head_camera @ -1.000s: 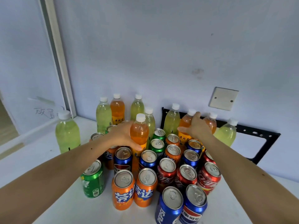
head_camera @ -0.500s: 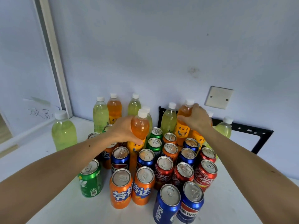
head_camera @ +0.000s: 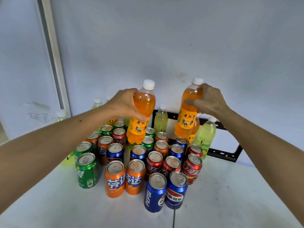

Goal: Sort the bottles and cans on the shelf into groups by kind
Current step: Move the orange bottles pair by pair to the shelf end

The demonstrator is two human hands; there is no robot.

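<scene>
Two orange bottles up in the air, one in each hand. Left hand point(head_camera: 122, 104) wrapped tight round the fat top part of the left bottle point(head_camera: 141, 112), fingers closed on it. Right hand point(head_camera: 209, 100) closed on the neck and shoulder of the right bottle point(head_camera: 187, 111), thumb in front, other fingers behind. Both bottles a bit tilted, bottoms hanging free over the cans point(head_camera: 154, 162).

Could slip. Only the tops held, and full bottles feel heavy, so a loose squeeze might let one slide down out of the fingers. Right below the fingers: lots of cans packed close, touching each other. A dropped bottle, or a low swing, could knock some over and send them rolling off the shelf point(head_camera: 230, 195). An arm brushing the near cans might do the same.

Look of the bottles: clear plastic, full of orange drink, white caps, yellow labels with a little picture and writing. Smooth sides, maybe slippery.

Behind the fingers: pale green bottles point(head_camera: 206, 137) by the wall, plus one more orange bottle point(head_camera: 194, 130) just under the right hand. Green, orange, blue and red cans mixed up, not yet sorted.
</scene>
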